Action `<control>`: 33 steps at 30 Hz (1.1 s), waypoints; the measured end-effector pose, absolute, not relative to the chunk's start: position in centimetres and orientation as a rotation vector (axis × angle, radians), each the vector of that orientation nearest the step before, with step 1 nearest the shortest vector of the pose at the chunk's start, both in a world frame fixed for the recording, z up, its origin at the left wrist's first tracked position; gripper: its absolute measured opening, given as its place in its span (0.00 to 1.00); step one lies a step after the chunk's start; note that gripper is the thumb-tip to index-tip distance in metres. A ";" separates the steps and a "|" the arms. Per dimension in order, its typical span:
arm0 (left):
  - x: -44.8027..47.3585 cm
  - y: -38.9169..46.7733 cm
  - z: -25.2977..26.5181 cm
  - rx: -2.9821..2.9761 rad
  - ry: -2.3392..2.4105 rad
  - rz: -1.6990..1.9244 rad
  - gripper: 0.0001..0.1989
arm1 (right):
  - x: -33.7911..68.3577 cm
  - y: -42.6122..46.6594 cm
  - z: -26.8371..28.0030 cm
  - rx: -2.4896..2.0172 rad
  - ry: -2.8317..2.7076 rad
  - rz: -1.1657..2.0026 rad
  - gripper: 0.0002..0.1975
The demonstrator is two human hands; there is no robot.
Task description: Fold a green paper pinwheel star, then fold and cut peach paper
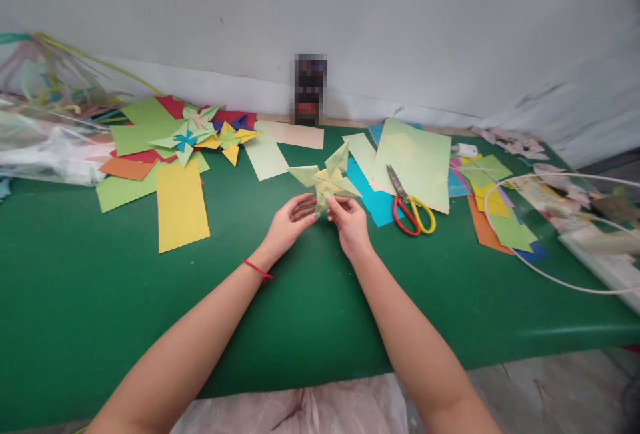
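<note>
Through the head view, I am looking down at both hands working above the middle of the green desk [300,327]. The left hand [286,227] is holding the pale green-and-yellow paper star [327,182] by its near point, thumb and fingers closing around it. The right hand [351,226] is pinching the star's near edge between thumb and forefinger. A red bracelet [257,270] is circling the left wrist. To the left, a blue-centred star [185,141] and a yellow star [229,136] are lying on coloured paper, with a yellow sheet [183,207] sitting nearer me. To the right, scissors [415,213] are resting with their blades on a large pale green sheet [420,161]. By the wall [200,7], a dark, blurred-out object [310,87] is standing upright.
</note>
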State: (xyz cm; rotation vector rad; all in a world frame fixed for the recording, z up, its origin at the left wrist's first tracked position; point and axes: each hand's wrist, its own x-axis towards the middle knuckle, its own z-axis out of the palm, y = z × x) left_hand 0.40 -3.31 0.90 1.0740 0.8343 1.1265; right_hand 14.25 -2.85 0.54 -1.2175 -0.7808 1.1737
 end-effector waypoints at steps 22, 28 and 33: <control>0.4 -3.8 0.7 1.184 1.121 1.230 0.18 | 12.9 -3.9 1.0 -1.277 -0.949 1.115 0.15; 0.4 -3.9 0.7 1.228 1.158 1.224 0.17 | 12.8 -3.9 0.9 -1.296 -0.980 1.095 0.15; 0.5 -3.8 0.8 1.103 1.062 1.268 0.17 | 13.0 -4.0 1.1 -1.278 -1.007 1.099 0.14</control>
